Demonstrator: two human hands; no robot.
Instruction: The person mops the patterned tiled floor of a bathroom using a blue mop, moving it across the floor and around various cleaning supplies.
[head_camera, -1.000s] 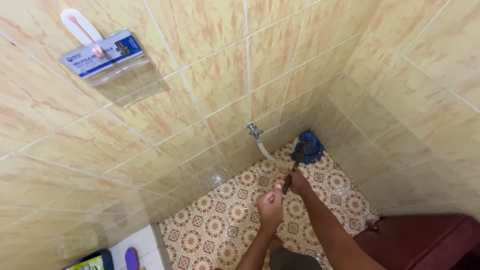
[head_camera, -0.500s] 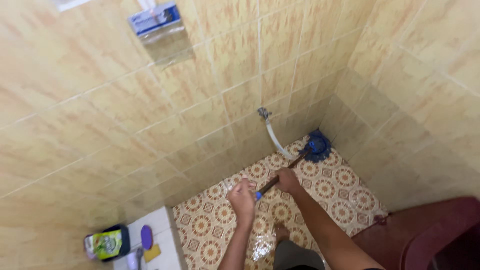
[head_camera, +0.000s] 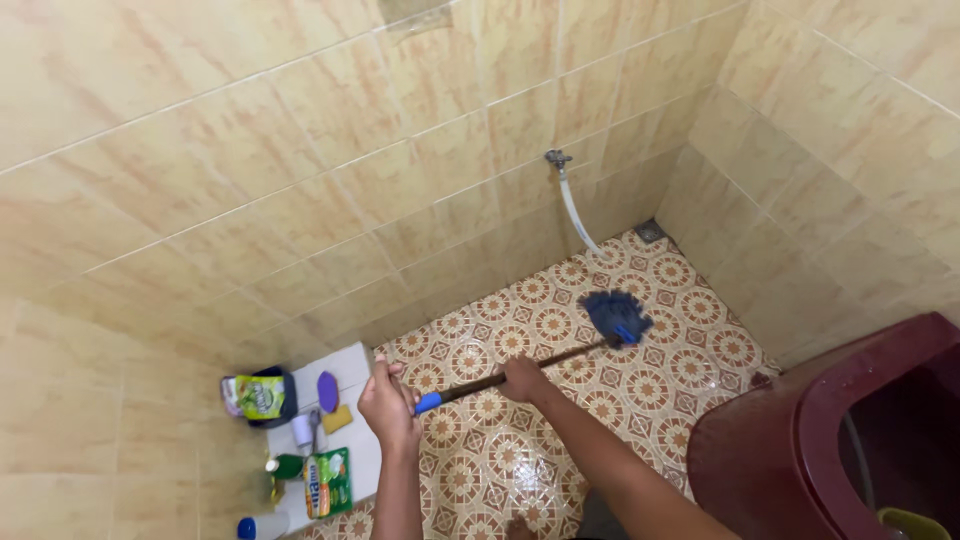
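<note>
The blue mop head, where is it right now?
In the head view, the blue mop head lies on the patterned floor tiles right of centre, below the white hose and left of the dark red bucket.

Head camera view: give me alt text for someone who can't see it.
Both hands grip a dark mop handle, left hand at its blue end, right hand further along, with the blue mop head on the patterned floor tiles. A white hose hangs from a wall tap; a dark red bin stands at right.

Open patterned floor (head_camera: 690, 400) ahead — maroon bucket (head_camera: 790, 440) crowds right, ledge bottles (head_camera: 262, 397) crowd left.
</note>
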